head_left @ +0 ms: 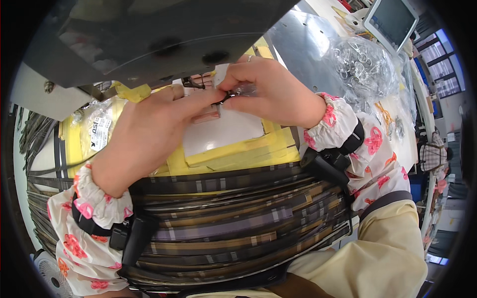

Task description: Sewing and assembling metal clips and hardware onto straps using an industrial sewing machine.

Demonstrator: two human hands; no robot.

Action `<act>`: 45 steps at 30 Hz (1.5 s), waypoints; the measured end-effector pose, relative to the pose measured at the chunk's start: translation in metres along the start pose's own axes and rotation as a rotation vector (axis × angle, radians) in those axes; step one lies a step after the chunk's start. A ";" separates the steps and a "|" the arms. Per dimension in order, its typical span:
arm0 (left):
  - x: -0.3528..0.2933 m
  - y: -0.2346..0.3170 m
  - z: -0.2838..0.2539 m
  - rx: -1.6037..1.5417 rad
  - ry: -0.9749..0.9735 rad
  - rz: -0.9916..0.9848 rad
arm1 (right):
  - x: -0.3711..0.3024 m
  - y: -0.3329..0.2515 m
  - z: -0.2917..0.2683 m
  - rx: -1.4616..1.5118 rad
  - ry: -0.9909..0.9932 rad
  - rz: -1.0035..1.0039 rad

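Observation:
Under the sewing machine's dark head, my two hands meet close to its presser foot. Between the thumb and index finger of my right hand is a small shiny metal fitting with a dark strip end; its exact kind is partly hidden by the fingers. My left hand reaches in from the left, its fingertips closed against the same dark piece. Below the fingertips is a white plate edged with yellow tape. The undersides of the left fingers are hidden.
Long dark checked strips lie in layers along the near edge, with more bundled at the left. A clear bag of metal hooks rests at the right, before a tablet screen. A labelled plastic packet lies at the left.

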State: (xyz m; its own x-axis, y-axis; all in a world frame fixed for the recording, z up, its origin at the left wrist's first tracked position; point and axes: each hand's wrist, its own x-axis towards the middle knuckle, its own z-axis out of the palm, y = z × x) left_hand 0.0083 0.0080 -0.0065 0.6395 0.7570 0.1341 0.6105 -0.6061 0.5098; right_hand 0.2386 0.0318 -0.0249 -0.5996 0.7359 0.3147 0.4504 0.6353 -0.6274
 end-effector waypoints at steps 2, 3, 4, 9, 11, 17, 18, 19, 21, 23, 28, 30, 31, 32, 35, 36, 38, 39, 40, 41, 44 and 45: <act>-0.001 -0.004 -0.004 0.037 -0.024 0.002 | 0.000 0.002 0.002 0.015 -0.001 0.015; -0.001 -0.005 -0.005 0.045 -0.031 0.035 | -0.001 0.003 0.003 0.037 -0.007 0.033; -0.002 -0.006 -0.006 0.059 -0.028 0.051 | -0.002 0.003 0.003 0.038 0.011 0.031; -0.002 -0.007 -0.008 0.073 -0.042 0.045 | -0.005 0.001 0.004 -0.024 0.052 -0.034; -0.002 -0.006 -0.007 0.105 -0.074 0.006 | -0.007 0.003 0.002 -0.029 0.070 -0.083; -0.002 -0.007 -0.006 0.128 -0.043 0.029 | -0.007 0.006 0.000 -0.186 0.007 -0.219; -0.001 -0.006 -0.005 0.119 -0.050 0.021 | -0.009 0.005 0.000 -0.257 0.007 -0.276; -0.001 -0.006 -0.006 0.131 -0.059 0.049 | -0.010 0.004 0.001 -0.260 -0.012 -0.235; -0.001 -0.005 -0.009 0.171 -0.061 0.081 | -0.007 0.002 0.000 -0.382 -0.006 -0.262; -0.002 -0.004 -0.011 0.171 -0.110 0.005 | -0.006 0.000 0.000 -0.285 0.050 -0.261; -0.010 -0.011 -0.002 0.298 0.010 0.020 | -0.008 0.004 0.003 -0.259 0.044 -0.281; -0.009 -0.018 0.001 0.153 0.182 0.141 | -0.008 0.005 0.003 -0.403 0.026 -0.308; -0.010 -0.021 0.003 0.153 0.186 0.140 | -0.009 0.004 0.002 -0.406 0.023 -0.311; -0.010 -0.023 0.004 0.109 0.182 0.126 | -0.008 0.002 0.001 -0.458 -0.002 -0.303; -0.013 -0.025 0.002 0.126 0.151 0.096 | -0.007 -0.006 0.002 -0.567 -0.013 -0.307; -0.013 -0.023 0.001 0.163 0.121 0.085 | -0.008 -0.010 0.002 -0.643 -0.062 -0.259; -0.012 -0.019 0.000 0.166 0.126 0.105 | -0.010 -0.017 0.002 -0.692 -0.043 -0.279; -0.011 -0.016 -0.001 0.175 0.125 0.112 | -0.011 -0.019 0.002 -0.758 -0.054 -0.267; -0.012 -0.012 -0.003 0.181 0.064 0.037 | -0.011 -0.022 0.002 -0.787 -0.061 -0.280; -0.011 -0.010 -0.004 0.225 0.059 0.042 | -0.011 -0.024 0.001 -0.797 -0.078 -0.282; -0.012 -0.012 -0.001 0.312 0.110 0.201 | -0.012 -0.026 -0.005 -0.809 -0.087 -0.260; -0.006 -0.018 0.000 0.345 0.090 0.181 | -0.008 -0.023 -0.009 -0.780 -0.110 -0.257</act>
State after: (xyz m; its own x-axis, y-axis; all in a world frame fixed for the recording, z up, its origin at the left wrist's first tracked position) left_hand -0.0065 0.0139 -0.0169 0.7172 0.6393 0.2774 0.6223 -0.7667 0.1579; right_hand 0.2392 0.0135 -0.0063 -0.7896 0.5439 0.2841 0.5956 0.7906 0.1421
